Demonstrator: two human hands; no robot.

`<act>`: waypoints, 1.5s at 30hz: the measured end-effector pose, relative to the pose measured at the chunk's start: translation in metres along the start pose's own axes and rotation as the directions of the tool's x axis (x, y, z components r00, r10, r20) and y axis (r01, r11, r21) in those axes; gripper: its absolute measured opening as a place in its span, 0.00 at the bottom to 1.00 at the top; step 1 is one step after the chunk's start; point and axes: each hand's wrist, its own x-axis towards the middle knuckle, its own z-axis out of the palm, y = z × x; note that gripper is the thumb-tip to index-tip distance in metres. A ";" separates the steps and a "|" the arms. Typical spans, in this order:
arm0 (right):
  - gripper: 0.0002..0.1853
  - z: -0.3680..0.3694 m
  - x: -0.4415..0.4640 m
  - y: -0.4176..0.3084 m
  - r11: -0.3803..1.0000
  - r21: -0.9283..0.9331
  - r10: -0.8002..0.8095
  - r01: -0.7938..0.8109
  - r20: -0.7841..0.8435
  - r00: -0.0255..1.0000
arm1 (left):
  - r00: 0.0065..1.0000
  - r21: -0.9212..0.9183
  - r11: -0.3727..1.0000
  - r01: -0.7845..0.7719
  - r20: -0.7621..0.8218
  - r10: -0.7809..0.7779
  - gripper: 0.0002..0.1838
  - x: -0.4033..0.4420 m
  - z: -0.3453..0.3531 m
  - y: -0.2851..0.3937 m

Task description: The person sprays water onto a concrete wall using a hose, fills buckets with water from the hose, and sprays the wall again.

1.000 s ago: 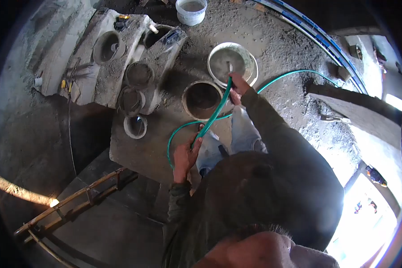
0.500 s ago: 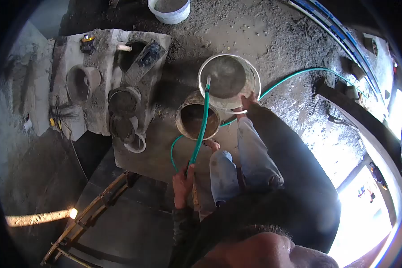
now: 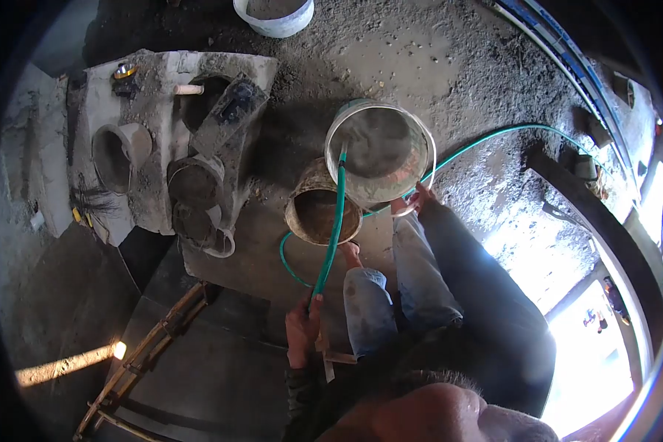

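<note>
The green hose [image 3: 336,228] runs up from my left hand [image 3: 300,330], whose fingers are wrapped round it. Its tip lies inside the large white bucket [image 3: 337,121], which is tilted toward me and holds grey, murky contents. My right hand [image 3: 422,199] is at the bucket's lower right rim, beside the bucket's wire handle, with its fingers bent; what they grip is small and partly hidden. Just below and left of the bucket, a mud-stained round container [image 3: 300,228] with brown contents stands close against it.
A rough block [image 3: 254,66] at the left carries several pots and a trowel. Another white bucket [image 3: 280,28] stands at the top. A wooden ladder [image 3: 151,342] is at lower left. Blue and white pipes [image 3: 567,55] lie at upper right, near a plank [image 3: 604,199].
My right hand has left the hose and moved to the bucket's lower right rim. The bucket has tipped toward me. My left hand has stayed on the hose, slightly lower in view.
</note>
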 end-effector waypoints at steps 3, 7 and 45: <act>0.17 0.020 -0.060 -0.020 0.754 0.645 -0.061 0.126 -0.121 0.991 | 0.990 0.051 0.993 0.103 0.092 -0.107 0.21 0.003 -0.008 0.018; 0.16 0.030 -0.101 -0.066 0.633 0.774 -0.113 0.017 0.071 0.991 | 0.995 -0.126 0.988 0.086 0.067 -0.078 0.21 0.004 0.008 -0.003; 0.33 -0.048 -0.060 -0.406 0.776 -0.399 -0.573 0.489 -0.122 0.810 | 0.937 -0.298 0.907 -0.297 0.093 0.337 0.19 0.086 0.083 0.134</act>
